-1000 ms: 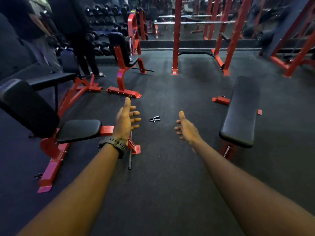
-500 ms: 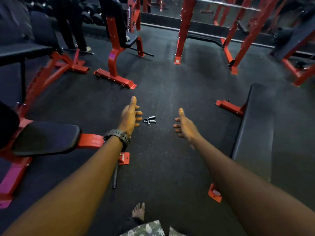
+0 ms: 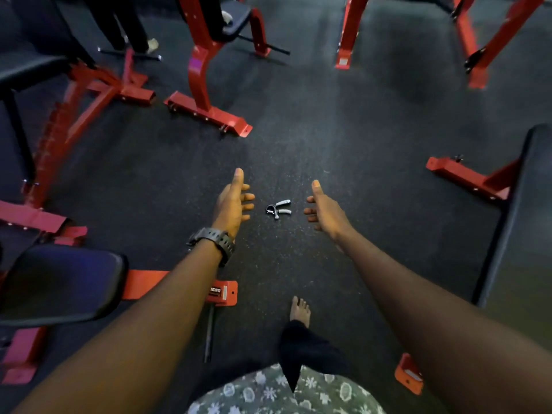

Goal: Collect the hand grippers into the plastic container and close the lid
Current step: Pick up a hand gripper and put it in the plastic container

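Observation:
A small grey and black hand gripper (image 3: 278,208) lies on the dark rubber gym floor (image 3: 343,138). My left hand (image 3: 233,203), with a black watch on its wrist, is stretched out just left of it, fingers apart and empty. On the gripper's other side my right hand (image 3: 327,212) is held out, fingers spread and empty too. Neither hand touches the gripper. No plastic container is in view.
Red-framed benches stand around: one with a black pad (image 3: 56,282) at the near left, a flat bench (image 3: 519,210) at the right, a seat frame (image 3: 206,94) ahead. Rack posts (image 3: 348,34) rise at the back. A person's legs (image 3: 131,25) stand far left. My bare foot (image 3: 300,310) is below.
The view has tilted down and come closer to the hand gripper, which now lies right between my outstretched hands. My foot has come into view. Both hands stay spread and empty.

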Motion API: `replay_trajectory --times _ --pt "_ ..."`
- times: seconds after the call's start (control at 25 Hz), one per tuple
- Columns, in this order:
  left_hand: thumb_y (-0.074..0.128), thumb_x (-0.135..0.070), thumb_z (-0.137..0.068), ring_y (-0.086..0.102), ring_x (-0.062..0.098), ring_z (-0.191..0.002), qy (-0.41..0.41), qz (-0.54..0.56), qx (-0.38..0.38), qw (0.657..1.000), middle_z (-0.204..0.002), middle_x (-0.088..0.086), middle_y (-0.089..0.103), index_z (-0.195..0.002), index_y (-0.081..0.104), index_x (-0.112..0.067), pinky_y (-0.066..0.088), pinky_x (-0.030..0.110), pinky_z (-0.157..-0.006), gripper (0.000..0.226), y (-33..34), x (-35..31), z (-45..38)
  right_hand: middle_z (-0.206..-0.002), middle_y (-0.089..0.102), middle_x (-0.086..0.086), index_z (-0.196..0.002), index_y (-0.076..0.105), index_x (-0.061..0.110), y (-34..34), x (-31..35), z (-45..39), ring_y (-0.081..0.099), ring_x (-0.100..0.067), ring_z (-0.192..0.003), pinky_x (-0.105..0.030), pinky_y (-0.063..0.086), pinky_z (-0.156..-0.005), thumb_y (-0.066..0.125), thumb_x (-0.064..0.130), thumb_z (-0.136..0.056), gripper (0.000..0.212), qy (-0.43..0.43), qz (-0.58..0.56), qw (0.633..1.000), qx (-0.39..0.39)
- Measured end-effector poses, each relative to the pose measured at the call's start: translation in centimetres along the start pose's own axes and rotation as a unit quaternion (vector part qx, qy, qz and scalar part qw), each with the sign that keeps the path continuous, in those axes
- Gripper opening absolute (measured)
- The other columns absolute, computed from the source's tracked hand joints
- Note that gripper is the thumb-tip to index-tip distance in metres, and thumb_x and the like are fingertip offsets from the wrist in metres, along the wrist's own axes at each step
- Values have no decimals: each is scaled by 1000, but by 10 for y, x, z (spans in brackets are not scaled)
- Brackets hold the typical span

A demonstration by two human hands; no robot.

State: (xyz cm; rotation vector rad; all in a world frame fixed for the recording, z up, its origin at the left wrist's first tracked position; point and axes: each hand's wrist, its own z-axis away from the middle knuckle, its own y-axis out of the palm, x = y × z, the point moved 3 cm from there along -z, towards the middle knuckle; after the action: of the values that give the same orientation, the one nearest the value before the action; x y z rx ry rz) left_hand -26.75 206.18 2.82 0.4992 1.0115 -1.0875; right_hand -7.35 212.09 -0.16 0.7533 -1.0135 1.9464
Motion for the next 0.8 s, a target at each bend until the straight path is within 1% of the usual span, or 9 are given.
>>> replay_trajectory --times 0.08,0.2,0.28,0.36,0.44,0.52,0.64,0.72,0.8 --pt "34 -66 -95 63 32 -115 -30 1 -4 1000 -122 12 67 -122 60 -11 49 52 -102 66 18 -2 -45 -103 72 -17 -88 64 20 -3 5 -48 66 -35 -101 -54 43 -105 21 65 -99 64 18 18 1000 18" --pt "35 -69 -91 63 32 -116 -50 24 -7 998 -114 6 66 -117 61 -15 47 52 -102 65 37 -5 -116 -90 68 2 -84 60 30 1 14 -121 63 -20 -87 -51 45 -104 22 63 -100 54 28 4 999 41" --pt "36 -73 -82 63 30 -114 -62 38 -7 997 -111 4 66 -111 61 -19 47 51 -100 67 51 4 -166 -94 67 4 -94 61 29 8 6 -176 62 -15 -86 -53 44 -105 21 66 -99 54 38 3 998 54" --pt "36 -74 -77 64 26 -108 -82 41 -8 996 -110 3 66 -108 61 -22 48 50 -99 66 66 25 -225 -103 68 -2 -100 60 28 23 -15 -238 64 -19 -94 -54 44 -105 21 68 -97 57 60 19 997 51" --pt "36 -74 -76 63 24 -104 -93 37 -13 995 -109 2 66 -107 61 -23 49 49 -98 65 80 57 -288 -104 69 -4 -95 60 30 47 -42 -304 63 -24 -100 -55 45 -104 21 71 -96 56 80 28 995 54" --pt "35 -74 -76 64 24 -103 -110 34 -21 993 -107 1 66 -105 62 -24 49 48 -96 64 96 98 -346 -101 68 -1 -95 60 33 76 -80 -363 63 -23 -99 -54 46 -103 24 74 -94 55 109 22 992 63" --pt "34 -73 -77 63 22 -101 -130 38 -22 991 -107 0 66 -108 61 -22 48 48 -97 66 119 162 -415 -115 70 -7 -115 64 23 116 -139 -438 63 -26 -109 -47 47 -101 27 76 -92 68 122 66 986 91" --pt "34 -72 -77 61 21 -98 -133 39 -33 990 -106 -1 65 -111 61 -20 48 48 -96 68 134 210 -463 -126 67 -9 -124 63 16 141 -180 -494 62 -26 -112 -34 45 -93 38 70 -93 67 86 140 980 114" --pt "34 -70 -77 61 20 -97 -138 45 -44 988 -105 -1 64 -112 60 -18 49 46 -93 68 149 261 -507 -129 66 -11 -129 59 12 164 -222 -550 60 -29 -116 -32 43 -90 55 56 -94 57 26 230 964 132"
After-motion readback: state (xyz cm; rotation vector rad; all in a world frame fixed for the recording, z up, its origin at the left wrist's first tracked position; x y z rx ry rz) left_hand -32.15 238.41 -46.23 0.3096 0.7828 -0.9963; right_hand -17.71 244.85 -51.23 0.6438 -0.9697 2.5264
